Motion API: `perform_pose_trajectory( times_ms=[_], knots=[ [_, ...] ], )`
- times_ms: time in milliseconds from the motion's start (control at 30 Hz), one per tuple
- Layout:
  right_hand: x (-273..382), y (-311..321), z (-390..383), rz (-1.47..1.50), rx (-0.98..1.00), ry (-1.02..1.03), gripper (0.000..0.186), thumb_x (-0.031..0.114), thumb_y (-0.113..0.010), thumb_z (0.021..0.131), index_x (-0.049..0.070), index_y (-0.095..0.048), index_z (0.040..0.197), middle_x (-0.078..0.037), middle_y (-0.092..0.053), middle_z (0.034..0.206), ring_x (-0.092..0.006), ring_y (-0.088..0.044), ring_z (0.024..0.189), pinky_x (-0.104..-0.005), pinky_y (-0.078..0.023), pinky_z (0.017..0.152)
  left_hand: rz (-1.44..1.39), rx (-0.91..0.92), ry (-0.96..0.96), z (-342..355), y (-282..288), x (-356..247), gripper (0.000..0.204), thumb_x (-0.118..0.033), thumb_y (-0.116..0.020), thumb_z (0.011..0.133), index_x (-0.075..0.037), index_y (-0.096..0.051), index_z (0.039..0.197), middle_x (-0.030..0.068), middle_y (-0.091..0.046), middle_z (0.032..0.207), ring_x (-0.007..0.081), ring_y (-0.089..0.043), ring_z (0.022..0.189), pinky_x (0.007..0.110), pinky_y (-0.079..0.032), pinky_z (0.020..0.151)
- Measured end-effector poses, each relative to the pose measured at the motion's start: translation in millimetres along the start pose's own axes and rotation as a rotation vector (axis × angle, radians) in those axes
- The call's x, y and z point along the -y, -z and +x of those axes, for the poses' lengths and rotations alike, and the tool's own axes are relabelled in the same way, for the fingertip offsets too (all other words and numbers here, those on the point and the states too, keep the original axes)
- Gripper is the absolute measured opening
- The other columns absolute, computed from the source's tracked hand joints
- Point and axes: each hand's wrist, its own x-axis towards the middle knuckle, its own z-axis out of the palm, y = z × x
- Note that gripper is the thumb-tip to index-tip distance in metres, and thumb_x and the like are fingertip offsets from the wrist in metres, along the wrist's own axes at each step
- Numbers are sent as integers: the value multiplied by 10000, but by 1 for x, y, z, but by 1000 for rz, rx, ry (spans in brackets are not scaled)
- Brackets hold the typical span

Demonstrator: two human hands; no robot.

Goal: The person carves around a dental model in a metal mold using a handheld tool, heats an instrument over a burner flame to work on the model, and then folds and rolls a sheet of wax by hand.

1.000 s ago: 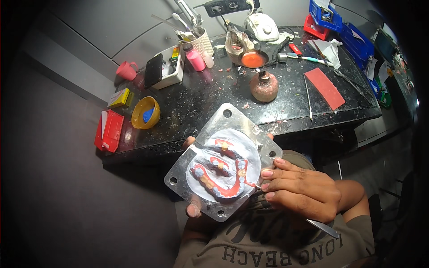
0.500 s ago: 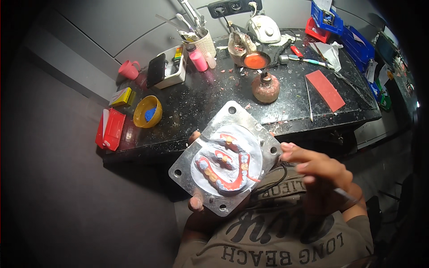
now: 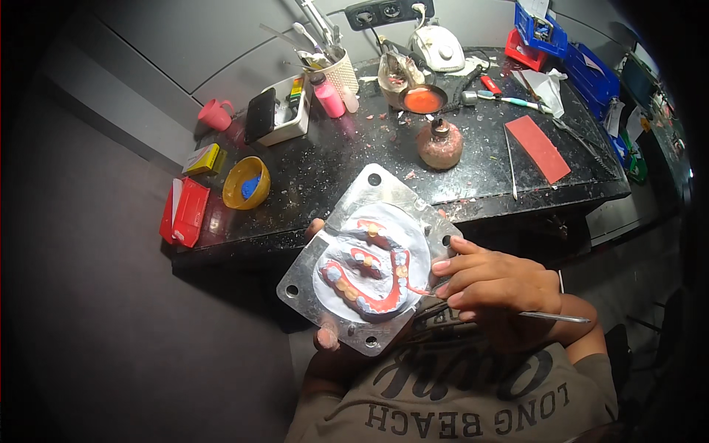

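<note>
A square metal dental flask [image 3: 295,279] with a hole at each corner is tilted in front of my body. White plaster [image 3: 413,236] fills its round middle. Set in that plaster are a curved red wax denture base [image 3: 382,304] with yellowish and bluish teeth, and two smaller wax pieces with teeth. My left hand [image 3: 327,336] grips the flask from below, thumb on the near edge and a fingertip showing at the far side. At the flask's right edge, my right hand [image 3: 502,284] is closed around a thin metal dental instrument [image 3: 557,318], beside a red wax strand [image 3: 419,291].
The black bench [image 3: 332,181] holds a yellow bowl [image 3: 260,196] with blue material, a round burner bottle [image 3: 440,146], a pan of red wax [image 3: 424,100] and a pink wax sheet [image 3: 538,149]. Far left stands a white box [image 3: 295,122]; blue bins [image 3: 591,81] are at right.
My right hand has moved left and slightly down to the flask's edge, bringing the metal instrument with it. The flask has shifted very slightly left in my left hand.
</note>
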Motion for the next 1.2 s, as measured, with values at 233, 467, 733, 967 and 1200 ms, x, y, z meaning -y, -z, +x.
perform_pose_trajectory(
  times_ms=[233, 467, 733, 967, 1200],
  knots=[
    [-4, -3, 0, -55, 0, 25, 154, 27, -803, 880, -40, -754, 1010, -152, -764, 993, -319, -751, 1082, -512, -533, 1073, -11, 27, -19, 4, 0, -1, 1288, -749, -878, 606, -374, -222, 1649, 189, -274, 1664, 593, -326, 1439, 769, -315, 1136],
    [-5, -2, -4, -43, 52, -13, 277, -23, -800, 849, 52, -689, 1091, -136, -766, 1096, -332, -702, 1204, -568, -443, 1165, -30, 36, -27, 6, -1, -2, 1288, -724, -890, 613, -365, -215, 1650, 195, -265, 1664, 586, -317, 1448, 777, -317, 1132],
    [-3, -1, -5, -34, 56, -35, 280, -33, -785, 857, 51, -680, 1102, -140, -764, 1085, -337, -703, 1203, -574, -438, 1168, -43, 39, -38, 6, -2, 1, 1288, -696, -904, 622, -355, -208, 1650, 201, -255, 1664, 577, -307, 1459, 786, -319, 1127],
    [-7, -3, -4, -23, 16, -13, 197, -20, -776, 883, -17, -708, 1068, -154, -758, 1034, -337, -725, 1147, -548, -474, 1129, -70, 39, -42, 6, -4, 6, 1289, -671, -916, 629, -346, -202, 1651, 206, -246, 1664, 569, -299, 1468, 794, -320, 1123],
    [-4, -2, -5, 46, 69, 24, 143, 31, -774, 923, -25, -732, 1048, -160, -772, 1010, -341, -726, 1168, -571, -452, 1140, -111, 46, -58, 1, -10, 9, 1290, -647, -929, 636, -338, -196, 1651, 212, -237, 1664, 561, -290, 1477, 802, -322, 1119]
  ],
)
